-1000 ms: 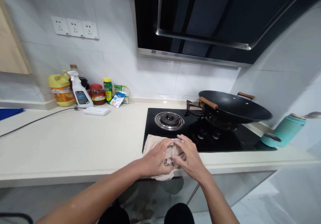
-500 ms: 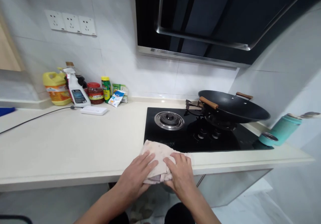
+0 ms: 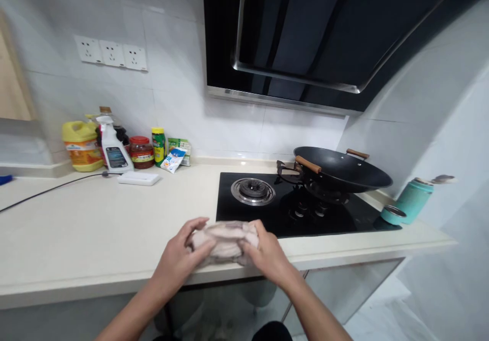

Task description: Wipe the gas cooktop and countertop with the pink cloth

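Note:
A pale pinkish cloth (image 3: pixel 225 239), bunched into a folded roll with greyish marks, lies at the counter's front edge, just by the near left corner of the black gas hob (image 3: pixel 282 226). My left hand (image 3: pixel 181 249) grips its left end, thumb on top. Round the right end close the fingers of my right hand (image 3: pixel 263 249), its thumb pressing into the folds. The cloth is slightly blurred, and the undersides of both hands are hidden.
A black wok (image 3: pixel 344 170) with wooden handles sits on the right burner. Behind on the left stand a spray bottle (image 3: pixel 116 152), a yellow jug (image 3: pixel 82 147) and a red-lidded jar (image 3: pixel 141 153). A teal container (image 3: pixel 414 201) is at far right. The range hood (image 3: pixel 298 35) overhangs the hob.
The cloth has gone from lying flat under my hands to a bunched roll between them. My left hand has shifted left and turned its grip to the cloth's end. The view has tilted slightly.

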A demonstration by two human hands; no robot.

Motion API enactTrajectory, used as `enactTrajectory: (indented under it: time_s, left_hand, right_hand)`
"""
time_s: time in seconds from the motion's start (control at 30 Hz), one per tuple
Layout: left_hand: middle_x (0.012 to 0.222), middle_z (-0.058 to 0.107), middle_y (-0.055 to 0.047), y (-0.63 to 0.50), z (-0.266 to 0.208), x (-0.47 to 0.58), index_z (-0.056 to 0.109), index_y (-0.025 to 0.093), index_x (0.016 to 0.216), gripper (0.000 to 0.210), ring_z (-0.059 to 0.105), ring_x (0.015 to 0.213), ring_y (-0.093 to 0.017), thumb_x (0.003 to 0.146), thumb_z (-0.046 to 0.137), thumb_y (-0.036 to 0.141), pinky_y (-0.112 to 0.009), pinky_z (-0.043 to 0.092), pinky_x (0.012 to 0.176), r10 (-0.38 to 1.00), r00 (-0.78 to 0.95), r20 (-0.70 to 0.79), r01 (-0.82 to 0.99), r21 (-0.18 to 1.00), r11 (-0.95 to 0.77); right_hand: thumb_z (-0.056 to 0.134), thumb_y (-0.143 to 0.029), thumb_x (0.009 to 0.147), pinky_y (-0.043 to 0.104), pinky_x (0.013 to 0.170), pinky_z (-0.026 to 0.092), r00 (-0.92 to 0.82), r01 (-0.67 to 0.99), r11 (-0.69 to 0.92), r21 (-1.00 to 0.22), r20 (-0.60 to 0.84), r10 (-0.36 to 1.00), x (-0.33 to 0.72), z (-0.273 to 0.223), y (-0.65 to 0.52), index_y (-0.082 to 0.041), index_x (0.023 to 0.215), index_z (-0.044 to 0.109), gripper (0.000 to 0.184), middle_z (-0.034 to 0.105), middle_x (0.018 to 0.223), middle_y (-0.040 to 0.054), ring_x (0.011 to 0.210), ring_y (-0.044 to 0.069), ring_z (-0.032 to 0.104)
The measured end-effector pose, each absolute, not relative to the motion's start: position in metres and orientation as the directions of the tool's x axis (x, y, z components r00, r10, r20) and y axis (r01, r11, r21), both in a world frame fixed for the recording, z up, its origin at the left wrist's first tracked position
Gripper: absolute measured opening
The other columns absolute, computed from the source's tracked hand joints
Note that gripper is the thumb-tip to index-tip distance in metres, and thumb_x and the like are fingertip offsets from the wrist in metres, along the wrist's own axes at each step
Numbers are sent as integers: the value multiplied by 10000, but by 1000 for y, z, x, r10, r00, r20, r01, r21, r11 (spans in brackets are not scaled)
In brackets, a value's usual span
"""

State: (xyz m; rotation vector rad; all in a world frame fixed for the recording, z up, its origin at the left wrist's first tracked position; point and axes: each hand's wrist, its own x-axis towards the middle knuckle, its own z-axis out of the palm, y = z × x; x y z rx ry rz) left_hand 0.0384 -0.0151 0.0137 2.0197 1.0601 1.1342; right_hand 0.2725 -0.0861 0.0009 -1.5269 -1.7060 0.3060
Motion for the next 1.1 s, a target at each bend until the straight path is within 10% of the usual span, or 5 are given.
enactTrajectory:
  time_s: [0.13,0.33,0.47,0.6,1.1]
  left_hand:
    - [1129,710,-86,-4,28,68,579,204,1240,502,705,945,-217,831,623,491,-333,582,819,856,377,353,147,890,-432]
    - [872,721,-32,7,-5,60,667,204,1136,401,683,813,-215,867,585,490,-334,545,770,856,434,279,338,831,-442]
    - [855,731,-32,15,-7,33,704,210,1081,420,675,778,-218,870,564,546,-324,535,732,885,362,294,390,814,-430]
    - [1081,754,-70,23,-3,13,723,223,1032,421,697,917,-246,839,586,571,-355,554,822,902,265,340,422,800,-426]
    - [1137,759,-69,38,-24,-2,733,233,1039,452,693,1075,-276,839,588,611,-377,524,983,919,277,280,452,806,-382]
  right_hand:
    - [516,-503,961,291,757,481,207,749,94,-656,366,907,324,18,-63,-210,1001,639,320,712,969,55,877,201,669]
    - [577,-459,933,463,873,464,446,895,-380,-233,451,773,399,1,-68,-163,1051,724,351,594,1183,183,1062,319,594]
    - [546,-436,960,520,1027,397,242,970,-195,-143,559,793,396,-4,-76,-212,1413,553,505,447,1480,183,1315,341,455]
    - [503,-534,974,488,1118,320,-49,990,92,-107,349,936,375,-1,-62,-349,1550,376,619,342,1610,86,1424,297,355]
    - [270,-773,938,676,1132,157,-16,978,22,-207,33,999,277,11,46,-355,1590,304,776,133,1699,52,1464,466,219]
